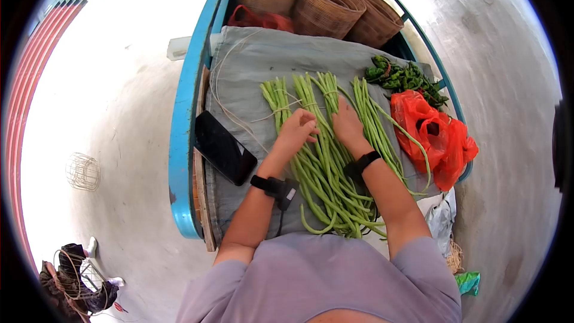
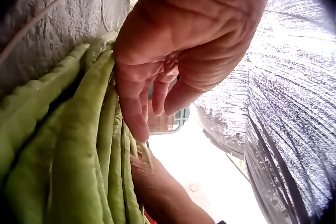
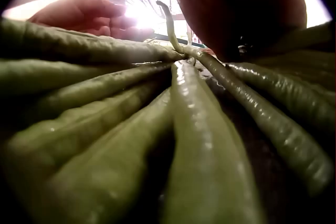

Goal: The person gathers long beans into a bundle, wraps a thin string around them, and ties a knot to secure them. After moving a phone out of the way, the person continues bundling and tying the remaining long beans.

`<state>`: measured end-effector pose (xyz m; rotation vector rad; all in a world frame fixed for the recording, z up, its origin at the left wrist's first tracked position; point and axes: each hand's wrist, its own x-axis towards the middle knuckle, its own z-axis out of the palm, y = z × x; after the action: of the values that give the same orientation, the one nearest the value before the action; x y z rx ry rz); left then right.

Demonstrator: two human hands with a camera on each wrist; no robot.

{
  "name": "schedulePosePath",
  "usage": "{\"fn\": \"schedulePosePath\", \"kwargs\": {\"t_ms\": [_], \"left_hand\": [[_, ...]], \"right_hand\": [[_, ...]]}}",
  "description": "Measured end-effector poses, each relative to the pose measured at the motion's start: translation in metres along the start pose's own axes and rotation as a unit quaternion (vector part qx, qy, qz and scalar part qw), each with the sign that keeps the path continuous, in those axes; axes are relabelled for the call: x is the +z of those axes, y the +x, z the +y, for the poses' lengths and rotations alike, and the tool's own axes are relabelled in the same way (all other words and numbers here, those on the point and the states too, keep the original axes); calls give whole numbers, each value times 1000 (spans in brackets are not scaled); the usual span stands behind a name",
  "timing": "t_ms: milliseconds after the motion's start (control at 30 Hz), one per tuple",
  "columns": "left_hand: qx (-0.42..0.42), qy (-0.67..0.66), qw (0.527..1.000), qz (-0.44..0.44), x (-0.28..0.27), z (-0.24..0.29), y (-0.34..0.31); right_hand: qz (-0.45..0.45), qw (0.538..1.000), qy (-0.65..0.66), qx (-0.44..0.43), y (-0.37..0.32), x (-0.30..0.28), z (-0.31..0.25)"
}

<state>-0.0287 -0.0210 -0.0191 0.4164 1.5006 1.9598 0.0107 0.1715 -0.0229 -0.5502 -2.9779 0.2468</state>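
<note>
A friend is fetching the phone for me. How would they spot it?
Find the blue-framed cart with grey cloth spread over it. On the cloth's left side, left of the long green beans, lies the phone. It is flat, black and rectangular, unlike the slender beans beside it.

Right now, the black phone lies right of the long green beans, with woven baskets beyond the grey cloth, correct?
No: the head view shows the black phone to the left of the long green beans; woven baskets do sit beyond the grey cloth.
</note>
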Motion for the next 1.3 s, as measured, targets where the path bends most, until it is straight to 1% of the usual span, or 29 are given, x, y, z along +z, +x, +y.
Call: {"fn": "schedulePosePath", "kwargs": {"t_ms": [100,133,233,267,367,467,567,667,767,867,900,933,967,1000,1067,1100,1167,1200,1267,1300], "left_hand": [[2,-5,1000,-3,-2,-6,4],[-3,-7,1000,1,-1,-4,3],[-3,-4,1000,-7,-2,-5,4],[-5,-9,1000,-6,-3,-6,5],[-11,-21,1000,-7,-3,-5,5],[-9,-8,1000,-5,-3,0,2],[-15,-3,1000,-6,-3,1,3],[-13,1,1000,-7,-3,1,2],[-7,-23,1000,1,-1,0,2],[-5,-13,1000,-6,-3,-4,5],[-6,-11,1000,-4,-3,-1,5],[-8,-11,1000,-1,-3,3,3],[-10,-10,1000,1,-2,6,1],[-3,-14,1000,2,-1,8,0],[9,-23,1000,5,1,12,-3],[15,-33,999,-9,3,16,-6],[23,-52,998,-36,9,23,-11],[11,-70,996,-56,13,21,-12],[-8,-104,990,-95,21,18,-12],[-35,-123,985,-120,26,18,-16]], "right_hand": [[-62,998,-9,7,-7,-15,-8],[-62,998,-23,-5,-8,-10,-3],[-61,997,-37,3,-14,-11,-5],[-57,998,-5,14,-14,-15,-5],[-18,991,104,-79,12,-3,46],[-25,995,62,74,5,-61,65],[-30,995,-87,42,-5,-52,90],[-43,987,-111,107,-11,-27,90],[-67,989,-108,73,-13,-40,83],[-114,981,-122,103,-7,-44,93],[-104,984,15,144,-7,-45,99],[-93,967,151,180,-9,-48,107],[-81,931,284,213,-11,-48,113],[-73,901,365,222,-17,-60,103],[-57,902,389,179,-25,-72,110],[-50,901,401,155,-28,-76,111],[13,911,392,126,-36,-80,107],[42,914,387,112,-43,-82,104],[111,930,338,89,-53,-87,88],[144,935,313,79,-61,-90,77]]}}
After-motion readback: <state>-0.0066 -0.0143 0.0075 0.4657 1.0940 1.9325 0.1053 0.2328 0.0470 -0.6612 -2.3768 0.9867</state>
